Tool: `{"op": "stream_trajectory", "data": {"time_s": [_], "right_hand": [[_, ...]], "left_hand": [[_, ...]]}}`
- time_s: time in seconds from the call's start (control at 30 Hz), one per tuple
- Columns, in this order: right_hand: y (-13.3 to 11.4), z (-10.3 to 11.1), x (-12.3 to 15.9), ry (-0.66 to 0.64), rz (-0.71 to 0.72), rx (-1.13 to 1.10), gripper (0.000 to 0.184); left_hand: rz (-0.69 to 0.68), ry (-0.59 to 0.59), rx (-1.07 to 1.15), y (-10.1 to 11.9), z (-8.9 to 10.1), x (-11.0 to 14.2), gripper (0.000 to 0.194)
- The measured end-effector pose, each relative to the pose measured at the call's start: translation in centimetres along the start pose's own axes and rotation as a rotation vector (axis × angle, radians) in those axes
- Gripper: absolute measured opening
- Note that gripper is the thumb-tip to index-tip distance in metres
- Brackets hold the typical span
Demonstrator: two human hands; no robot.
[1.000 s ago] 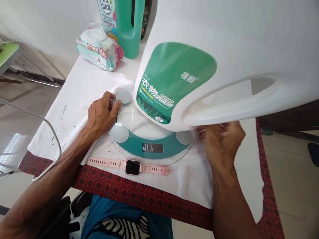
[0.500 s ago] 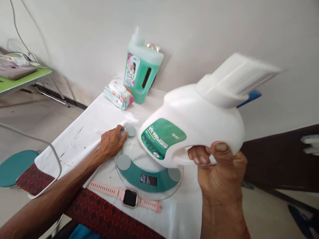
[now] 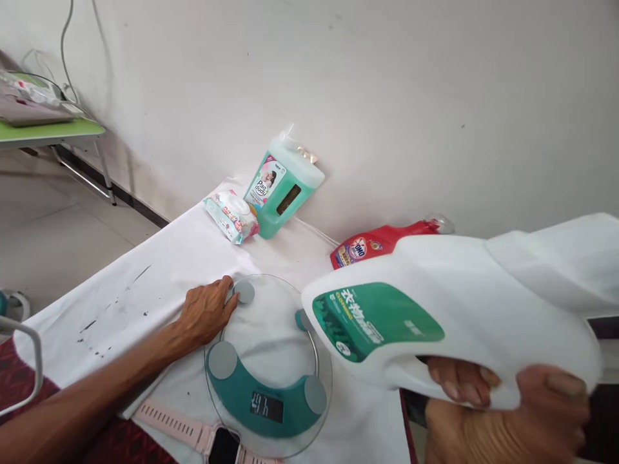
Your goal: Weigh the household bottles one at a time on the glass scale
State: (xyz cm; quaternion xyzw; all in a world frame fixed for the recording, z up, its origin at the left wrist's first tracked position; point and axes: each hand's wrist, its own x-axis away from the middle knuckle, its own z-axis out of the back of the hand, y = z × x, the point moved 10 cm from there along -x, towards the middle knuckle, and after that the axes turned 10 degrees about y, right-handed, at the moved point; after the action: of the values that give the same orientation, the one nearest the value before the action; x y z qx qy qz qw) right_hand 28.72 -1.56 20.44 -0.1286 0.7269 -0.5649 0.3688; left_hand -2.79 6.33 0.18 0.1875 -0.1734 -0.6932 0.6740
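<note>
A big white laundry liquid bottle [image 3: 478, 283] with a green label is tilted nearly on its side, held in the air at the right. The fingers of my right hand [image 3: 512, 412] are wrapped through its handle. My left hand [image 3: 206, 312] grips the far left edge of a round glass scale [image 3: 242, 412], its thumb by a grey pad. The scale's display is lit, but its digits are hard to read. In front of the scale lies a pink-strapped smartwatch [image 3: 225, 446], cut off by the lower frame edge.
Against the wall stand a green liquid jug [image 3: 285, 187] and a pack of wipes [image 3: 232, 216]. Behind the raised bottle is a red OMO bottle [image 3: 382, 243], partly hidden. A white cloth [image 3: 159, 283] covers the table. A green folding table [image 3: 53, 131] stands at the far left.
My right hand has moved the white bottle right and down, and it now lies flatter. The red bottle has come into sight. My left hand stays at the scale's edge; the view has shifted.
</note>
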Motion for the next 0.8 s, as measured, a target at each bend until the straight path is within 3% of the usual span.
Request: {"op": "stream_trajectory", "data": {"time_s": [0.07,0.3,0.5,0.6,0.8], "right_hand": [[0.3,-1.7,-1.5,0.088,-0.023,-0.065,0.050],[5.4,-10.3,-6.0,0.086,-0.087,-0.143,0.054],[10.0,-16.3,-8.6,-0.020,-0.006,-0.067,0.060],[11.9,-17.5,-9.5,-0.033,0.007,-0.047,0.058],[14.7,-17.2,-11.0,0.041,-0.012,0.042,0.053]], "left_hand": [[-0.003,-0.011,0.010,0.0,-0.1,0.0,0.032],[0.003,-0.050,0.028,0.0,-0.1,-0.5,0.032],[0.029,-0.069,0.040,0.0,-0.4,-0.5,0.030],[0.044,-0.078,0.063,-0.1,-0.7,-0.6,0.031],[0.054,-0.061,0.094,-0.4,-0.9,-1.0,0.033]]}}
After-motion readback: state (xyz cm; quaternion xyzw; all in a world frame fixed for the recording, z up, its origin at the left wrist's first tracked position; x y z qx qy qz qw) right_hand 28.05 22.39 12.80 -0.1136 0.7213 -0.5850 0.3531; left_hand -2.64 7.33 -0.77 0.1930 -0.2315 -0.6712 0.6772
